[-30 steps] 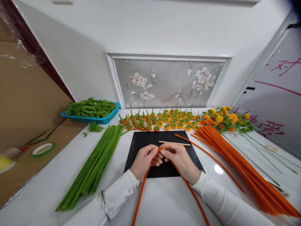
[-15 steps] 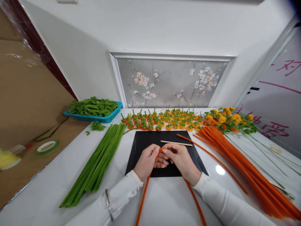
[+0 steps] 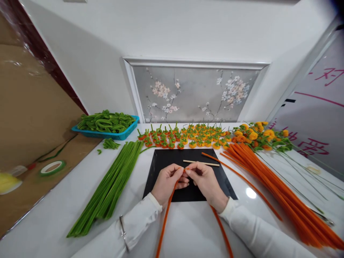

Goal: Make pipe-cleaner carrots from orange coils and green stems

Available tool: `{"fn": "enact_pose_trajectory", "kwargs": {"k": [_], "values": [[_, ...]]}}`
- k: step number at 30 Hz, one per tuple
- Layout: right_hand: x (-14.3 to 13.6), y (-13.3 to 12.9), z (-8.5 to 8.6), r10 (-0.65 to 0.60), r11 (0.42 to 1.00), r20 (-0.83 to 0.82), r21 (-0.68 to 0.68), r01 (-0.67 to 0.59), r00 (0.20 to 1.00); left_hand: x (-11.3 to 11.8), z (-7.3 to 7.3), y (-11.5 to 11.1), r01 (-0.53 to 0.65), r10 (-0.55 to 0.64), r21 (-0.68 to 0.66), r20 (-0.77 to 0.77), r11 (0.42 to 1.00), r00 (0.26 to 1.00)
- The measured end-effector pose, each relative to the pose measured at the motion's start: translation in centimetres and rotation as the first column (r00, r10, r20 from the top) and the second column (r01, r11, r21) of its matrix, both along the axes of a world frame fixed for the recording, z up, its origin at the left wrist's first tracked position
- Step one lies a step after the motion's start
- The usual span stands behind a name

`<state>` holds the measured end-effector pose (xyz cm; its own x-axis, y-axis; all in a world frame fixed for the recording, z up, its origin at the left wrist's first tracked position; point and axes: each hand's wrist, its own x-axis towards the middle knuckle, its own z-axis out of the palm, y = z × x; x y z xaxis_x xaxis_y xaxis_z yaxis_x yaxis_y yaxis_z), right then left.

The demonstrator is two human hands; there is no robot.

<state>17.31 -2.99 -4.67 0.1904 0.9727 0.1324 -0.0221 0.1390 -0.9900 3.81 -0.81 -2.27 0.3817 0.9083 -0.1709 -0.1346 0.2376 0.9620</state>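
Note:
My left hand (image 3: 168, 182) and my right hand (image 3: 205, 182) meet fingertip to fingertip above a black mat (image 3: 161, 165). Both are closed, pinching an orange pipe cleaner (image 3: 166, 218) between thumbs and forefingers. One length of it hangs down past my left wrist; another orange length comes out below my right wrist. Where the fingers meet, only a small bit of orange shows, and its shape is mostly hidden. Just beyond my fingers a thin pale stick (image 3: 201, 163) lies across the mat. A single orange pipe cleaner (image 3: 242, 182) rests to the right, its far tip over the mat.
Green pipe cleaners (image 3: 107, 190) lie bundled at left, an orange bundle (image 3: 282, 193) at right. Behind the mat stand rows of small orange and yellow flower heads (image 3: 193, 136). A blue basket (image 3: 120, 135) holds green loops. Stemmed yellow flowers (image 3: 258, 136) and green tape (image 3: 53, 167) lie farther out.
My fingertips have shifted slightly around the pinched orange pipe cleaner, and less of it shows between them. The whole view has moved a little; the other things stay in place.

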Motion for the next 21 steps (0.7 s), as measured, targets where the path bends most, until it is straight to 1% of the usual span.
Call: {"fn": "enact_pose_trajectory", "kwargs": {"k": [3,5,7,10,12,14,16,17,19,21], "values": [[-0.1,0.0,-0.2,-0.032,0.998,0.060,0.054,0.029,0.998,0.0,0.1,0.1,0.011,-0.011,-0.040,0.005,0.999,1.000],[-0.1,-0.1,-0.2,-0.024,0.996,0.092,0.088,0.016,0.996,-0.1,0.1,0.1,0.016,-0.015,-0.057,0.018,0.998,1.000],[-0.2,-0.3,0.0,0.043,0.995,0.078,0.086,-0.049,0.996,-0.2,0.1,0.3,0.020,-0.017,-0.067,0.039,0.998,0.999],[-0.1,-0.3,0.1,0.149,0.987,0.014,0.053,-0.150,0.989,-0.4,-0.1,0.4,0.026,-0.021,-0.078,0.064,0.997,0.998],[0.1,-0.4,0.1,0.181,0.981,0.044,0.062,-0.183,0.983,-0.5,-0.2,0.5,0.033,-0.026,-0.089,0.072,0.995,0.997],[0.3,-0.4,0.0,0.178,0.972,0.174,0.124,-0.201,0.968,-0.6,-0.1,0.5,0.040,-0.030,-0.114,0.089,0.993,0.996],[0.4,-0.5,-0.1,0.116,0.947,0.348,0.244,-0.209,0.930,-0.6,0.0,0.5,0.048,-0.032,-0.154,0.106,0.987,0.994],[0.5,-0.6,-0.1,0.068,0.925,0.431,0.310,-0.219,0.900,-0.6,0.0,0.4,0.049,-0.030,-0.173,0.111,0.984,0.993],[0.7,-0.8,-0.1,-0.030,0.875,0.580,0.409,-0.260,0.814,-0.6,0.2,0.4,0.046,-0.024,-0.198,0.111,0.979,0.994],[0.9,-0.8,0.0,-0.108,0.845,0.720,0.429,-0.318,0.686,-0.6,0.5,0.4,0.042,-0.019,-0.214,0.105,0.976,0.994]]}}
